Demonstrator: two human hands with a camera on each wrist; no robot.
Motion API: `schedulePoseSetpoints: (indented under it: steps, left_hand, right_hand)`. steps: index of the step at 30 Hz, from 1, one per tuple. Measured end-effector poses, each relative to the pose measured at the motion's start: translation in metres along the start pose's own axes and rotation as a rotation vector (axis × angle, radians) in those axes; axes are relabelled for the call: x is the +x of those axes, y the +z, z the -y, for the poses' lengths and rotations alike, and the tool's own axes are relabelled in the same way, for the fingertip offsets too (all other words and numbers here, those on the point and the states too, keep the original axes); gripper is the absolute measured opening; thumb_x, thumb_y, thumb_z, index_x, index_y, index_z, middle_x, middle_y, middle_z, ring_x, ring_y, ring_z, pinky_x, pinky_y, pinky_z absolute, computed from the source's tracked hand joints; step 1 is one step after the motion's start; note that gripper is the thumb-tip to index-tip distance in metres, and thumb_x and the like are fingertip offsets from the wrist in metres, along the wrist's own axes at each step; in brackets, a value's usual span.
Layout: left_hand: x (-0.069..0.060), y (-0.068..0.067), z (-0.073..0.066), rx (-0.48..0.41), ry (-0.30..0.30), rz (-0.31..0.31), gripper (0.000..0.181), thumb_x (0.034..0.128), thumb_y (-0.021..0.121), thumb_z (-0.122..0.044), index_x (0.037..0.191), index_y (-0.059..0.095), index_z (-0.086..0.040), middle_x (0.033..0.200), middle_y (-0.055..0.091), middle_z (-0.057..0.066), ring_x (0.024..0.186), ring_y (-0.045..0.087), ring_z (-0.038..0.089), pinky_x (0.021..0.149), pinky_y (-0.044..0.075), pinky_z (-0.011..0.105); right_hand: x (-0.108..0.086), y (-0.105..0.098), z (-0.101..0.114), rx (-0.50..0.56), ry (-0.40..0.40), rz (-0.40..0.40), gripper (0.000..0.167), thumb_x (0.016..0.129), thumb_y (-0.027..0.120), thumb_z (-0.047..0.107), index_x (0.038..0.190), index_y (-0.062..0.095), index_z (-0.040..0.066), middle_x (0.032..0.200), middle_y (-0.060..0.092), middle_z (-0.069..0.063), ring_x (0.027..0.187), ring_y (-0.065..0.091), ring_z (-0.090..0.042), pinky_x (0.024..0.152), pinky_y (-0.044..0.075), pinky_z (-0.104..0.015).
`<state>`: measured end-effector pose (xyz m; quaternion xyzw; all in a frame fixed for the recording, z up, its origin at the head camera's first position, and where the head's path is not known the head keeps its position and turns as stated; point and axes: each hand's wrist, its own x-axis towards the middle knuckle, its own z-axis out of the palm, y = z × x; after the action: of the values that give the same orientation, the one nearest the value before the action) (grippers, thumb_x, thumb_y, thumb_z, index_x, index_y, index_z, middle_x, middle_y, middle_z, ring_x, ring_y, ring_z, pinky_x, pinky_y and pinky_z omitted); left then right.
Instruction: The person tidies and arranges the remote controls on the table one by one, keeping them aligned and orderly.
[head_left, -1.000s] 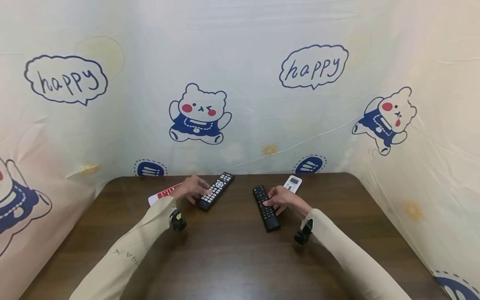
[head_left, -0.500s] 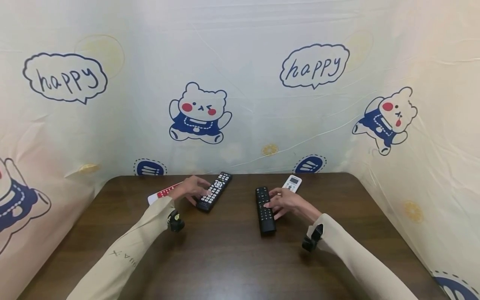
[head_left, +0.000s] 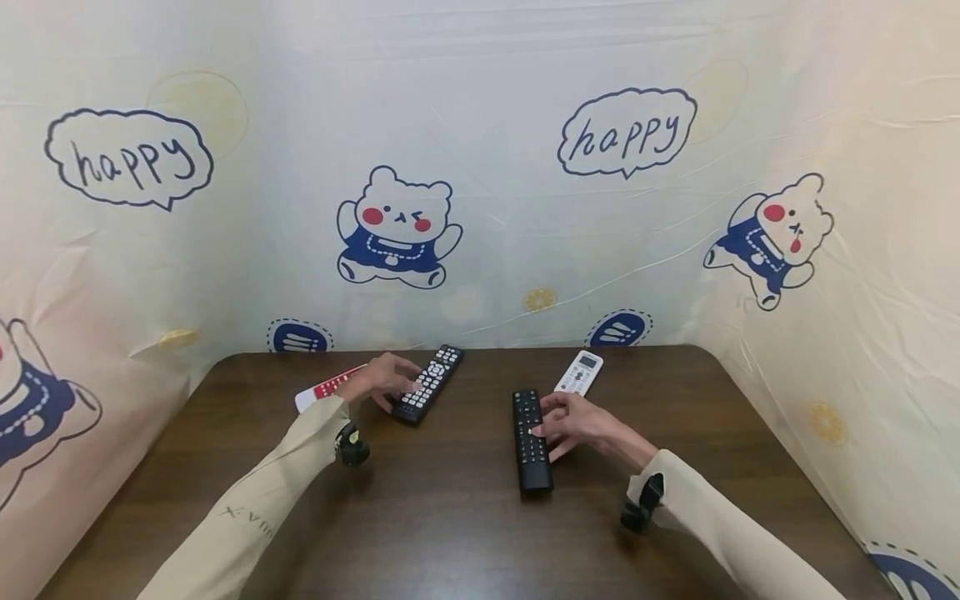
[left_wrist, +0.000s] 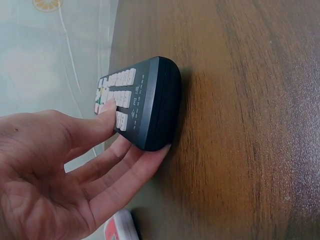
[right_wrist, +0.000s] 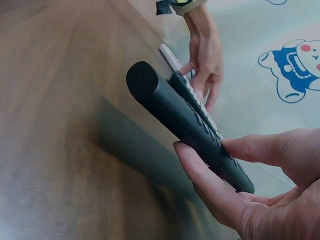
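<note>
My left hand (head_left: 381, 377) pinches the near part of a black remote control with white buttons (head_left: 441, 373), which lies slantwise at the back left of the table. In the left wrist view the thumb lies on the buttons of this remote (left_wrist: 152, 105) and the fingers reach under its edge. A second, all-black remote control (head_left: 534, 467) is in my right hand (head_left: 588, 425), thumb on its button side. The right wrist view shows that remote (right_wrist: 172, 112) raised off the table, with its shadow below.
Behind my right hand lies a white remote with a small screen (head_left: 587, 372). A red and white remote (head_left: 322, 390) lies left of my left hand, partly hidden by it. The brown wooden table (head_left: 450, 533) meets a patterned cloth wall (head_left: 495, 250) at its back edge.
My right hand has moved toward the near side with the black remote, which has turned nearly straight and uncovers more of the white remote. The left hand has barely moved.
</note>
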<state>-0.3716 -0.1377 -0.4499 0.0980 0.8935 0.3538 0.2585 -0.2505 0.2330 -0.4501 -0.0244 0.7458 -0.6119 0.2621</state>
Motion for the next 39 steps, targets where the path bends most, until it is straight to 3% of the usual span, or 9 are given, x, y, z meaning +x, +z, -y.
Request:
schedulePoseSetpoints:
  steps: [5,21,39]
  left_hand:
    - [-0.005,-0.002,0.003,-0.006,-0.028,-0.016,0.052,0.1032,0.068,-0.021,0.15,0.054,-0.002,0.133,0.064,0.028,0.118,0.066,0.041,0.078,0.067,0.042]
    - [-0.003,0.005,0.001,-0.025,-0.016,-0.006,0.053,0.1032,0.068,-0.021,0.15,0.052,-0.002,0.133,0.064,0.029,0.119,0.065,0.042,0.077,0.067,0.042]
    - [0.002,0.005,0.001,-0.025,-0.038,-0.017,0.054,0.1039,0.067,-0.022,0.152,0.051,-0.003,0.135,0.062,0.03,0.122,0.064,0.043,0.077,0.067,0.041]
  right_hand:
    - [-0.005,0.009,-0.001,-0.003,-0.019,0.04,0.067,0.097,0.067,-0.003,0.152,0.029,-0.012,0.118,0.068,-0.027,0.093,0.073,-0.026,0.078,0.067,-0.046]
    - [-0.025,0.025,-0.01,-0.031,-0.036,-0.022,0.064,0.095,0.068,-0.005,0.147,0.032,-0.016,0.107,0.07,-0.023,0.083,0.071,-0.022,0.07,0.068,-0.045]
    - [0.0,0.022,0.0,-0.057,-0.013,-0.102,0.062,0.096,0.067,-0.005,0.149,0.035,-0.012,0.113,0.068,-0.025,0.084,0.072,-0.024,0.072,0.068,-0.044]
